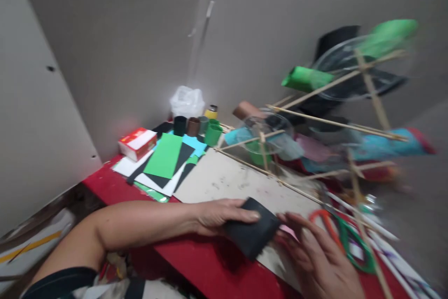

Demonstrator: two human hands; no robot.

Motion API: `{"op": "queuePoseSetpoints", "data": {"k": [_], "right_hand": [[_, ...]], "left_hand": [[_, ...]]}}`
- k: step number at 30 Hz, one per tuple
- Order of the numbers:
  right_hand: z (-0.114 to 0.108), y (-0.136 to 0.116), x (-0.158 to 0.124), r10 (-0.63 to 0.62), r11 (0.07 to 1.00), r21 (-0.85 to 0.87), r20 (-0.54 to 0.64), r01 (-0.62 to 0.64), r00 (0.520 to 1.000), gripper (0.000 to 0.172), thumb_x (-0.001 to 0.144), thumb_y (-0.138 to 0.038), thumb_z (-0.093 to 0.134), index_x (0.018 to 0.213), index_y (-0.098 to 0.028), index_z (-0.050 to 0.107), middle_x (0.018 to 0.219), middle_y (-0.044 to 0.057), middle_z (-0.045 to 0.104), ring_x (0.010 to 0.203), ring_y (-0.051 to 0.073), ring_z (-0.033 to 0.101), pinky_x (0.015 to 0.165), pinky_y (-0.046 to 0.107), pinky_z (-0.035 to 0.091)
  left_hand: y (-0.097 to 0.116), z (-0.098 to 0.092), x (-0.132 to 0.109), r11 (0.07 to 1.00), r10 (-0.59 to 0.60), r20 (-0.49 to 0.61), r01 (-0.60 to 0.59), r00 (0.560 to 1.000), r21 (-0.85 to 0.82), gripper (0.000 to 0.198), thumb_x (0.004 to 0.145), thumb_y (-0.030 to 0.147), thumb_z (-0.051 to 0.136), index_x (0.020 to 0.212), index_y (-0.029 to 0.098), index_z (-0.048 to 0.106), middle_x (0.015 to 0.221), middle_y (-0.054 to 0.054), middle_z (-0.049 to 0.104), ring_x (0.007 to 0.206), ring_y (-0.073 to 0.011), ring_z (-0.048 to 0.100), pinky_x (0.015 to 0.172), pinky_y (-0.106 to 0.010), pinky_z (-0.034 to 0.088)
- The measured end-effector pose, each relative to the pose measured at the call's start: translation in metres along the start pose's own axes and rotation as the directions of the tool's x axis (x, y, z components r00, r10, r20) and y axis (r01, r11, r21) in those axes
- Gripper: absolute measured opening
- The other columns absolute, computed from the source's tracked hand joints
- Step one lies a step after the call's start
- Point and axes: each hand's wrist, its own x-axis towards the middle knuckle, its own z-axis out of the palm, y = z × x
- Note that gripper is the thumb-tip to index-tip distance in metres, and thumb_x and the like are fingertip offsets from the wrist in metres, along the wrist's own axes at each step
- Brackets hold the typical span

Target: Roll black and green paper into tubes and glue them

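Note:
My left hand reaches in from the left and grips a piece of black foam sheet, thumb on top. The piece looks bent or rolled; its underside is hidden. At its right edge is my right hand, fingers loosely curved and the thumb apart. Its fingertips are near or touching that edge; blur hides which. A small pink patch shows between the right fingers and the board. Both hands are above a stained pale board on a red table. Scissors with orange and green handles lie right of my right hand.
Wooden stick frames with clear discs and coloured rolls stand at right. Green, black and white sheets overlap at left beside a red-and-white box. Several short tubes, a yellow bottle and a white plastic bag stand near the wall.

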Motion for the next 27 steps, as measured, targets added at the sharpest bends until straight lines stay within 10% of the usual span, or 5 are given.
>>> {"op": "queuePoseSetpoints", "data": {"k": [15,27], "right_hand": [[0.003,-0.005,0.008,0.031,0.985,0.170,0.053,-0.039,0.998,0.029,0.082,-0.049,0.069,0.095,-0.023,0.064,0.090,0.003,0.067,0.079,0.017,0.061,0.077,0.029,0.050],[0.027,-0.020,-0.008,0.186,0.909,0.254,0.459,-0.330,0.869,0.027,0.078,-0.043,0.074,0.093,-0.021,0.072,0.080,0.003,0.065,0.067,0.015,0.056,0.057,0.025,0.046]], "left_hand": [[0.016,0.004,-0.007,0.919,0.210,-0.130,-0.150,0.969,0.365,0.079,0.060,0.029,0.085,0.130,0.020,0.050,0.106,-0.004,0.062,0.097,-0.0186,0.058,0.087,-0.030,0.043],[0.008,0.033,-0.001,0.651,0.639,-0.153,-0.424,0.754,0.629,0.097,0.065,0.033,0.083,0.145,0.023,0.028,0.107,-0.004,0.060,0.096,-0.0193,0.057,0.087,-0.029,0.045]]}}
